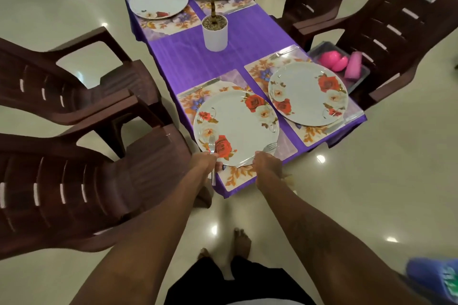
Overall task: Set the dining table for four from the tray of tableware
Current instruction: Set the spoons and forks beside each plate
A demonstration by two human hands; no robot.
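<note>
Here the left hand (207,162) grasps a fork (212,153) at the near floral plate (236,127), and the right hand (266,163) grasps a second fork (269,148) beside its rim.

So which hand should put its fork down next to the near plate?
Probably the right hand. Its fork already lies low at the near plate's right edge, over bare placemat. The left hand holds its fork upright over the plate.

Home dining room, purple-clothed table (247,39), brown plastic chairs (386,32), potted plant (214,30)
</note>
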